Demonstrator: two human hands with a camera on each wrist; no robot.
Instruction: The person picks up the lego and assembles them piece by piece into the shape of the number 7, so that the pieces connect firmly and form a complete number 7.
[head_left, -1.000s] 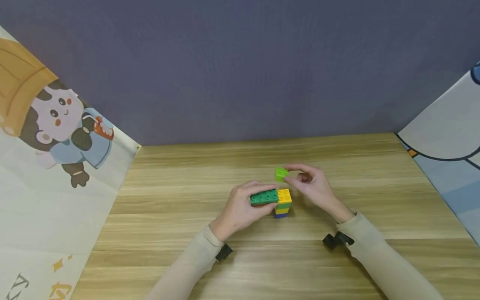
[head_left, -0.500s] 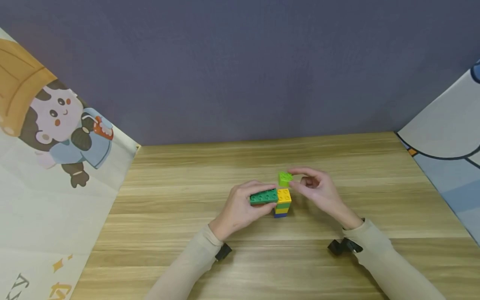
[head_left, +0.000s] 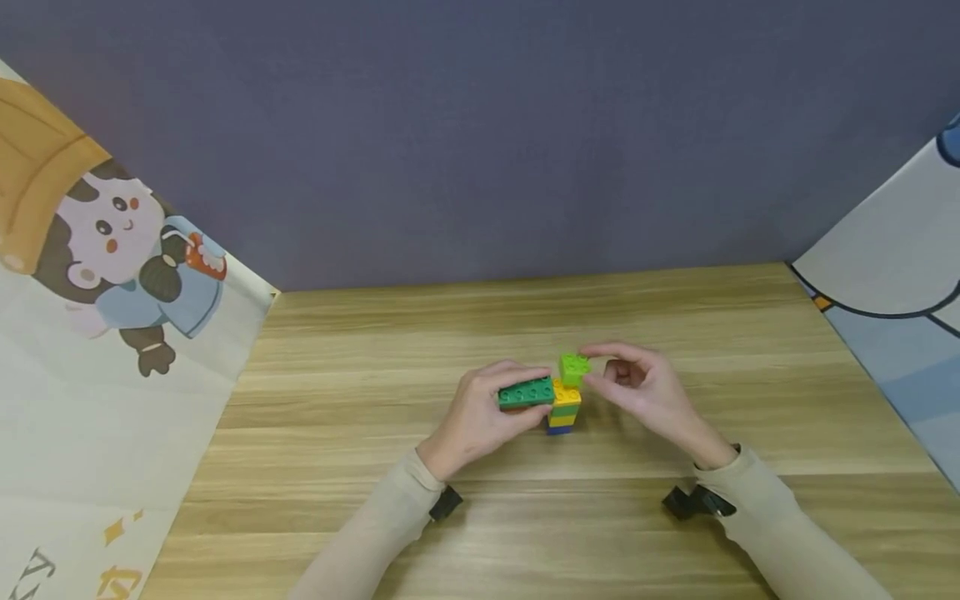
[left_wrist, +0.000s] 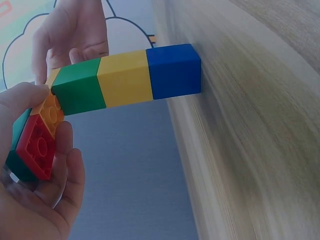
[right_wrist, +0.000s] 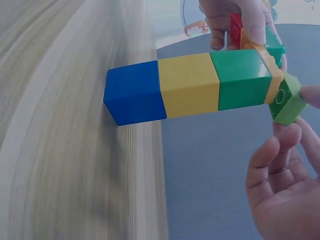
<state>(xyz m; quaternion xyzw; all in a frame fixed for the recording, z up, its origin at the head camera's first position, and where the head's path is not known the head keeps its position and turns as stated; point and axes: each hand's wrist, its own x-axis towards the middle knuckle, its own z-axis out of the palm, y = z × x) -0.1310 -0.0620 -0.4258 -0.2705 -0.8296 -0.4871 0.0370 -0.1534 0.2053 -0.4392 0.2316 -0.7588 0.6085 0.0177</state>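
Observation:
A tower of toy building bricks stands on the table: a blue brick (left_wrist: 175, 72) at the bottom, then a yellow brick (left_wrist: 125, 80), a green brick (left_wrist: 80, 87) and a thin yellow-orange piece (head_left: 566, 395) on top. That piece reaches out to the left, where a red piece (left_wrist: 37, 147) and a long dark green brick (head_left: 527, 392) adjoin it. My left hand (head_left: 480, 412) grips the dark green brick between thumb and fingers. Between thumb and forefinger, my right hand (head_left: 641, 392) pinches a small light green brick (right_wrist: 290, 102), tilted at the tower's top; contact is unclear.
The wood-grain table (head_left: 360, 350) extends around the tower and ends at a dark grey-blue wall (head_left: 480, 150). Printed cartoon panels (head_left: 120, 242) border both sides. A small black device (head_left: 697, 502) sits at the right wrist, another (head_left: 446, 503) at the left.
My right hand has come nearer and slightly rightward, carrying the light green brick from behind the tower to its top. The left hand keeps its grip almost unmoved.

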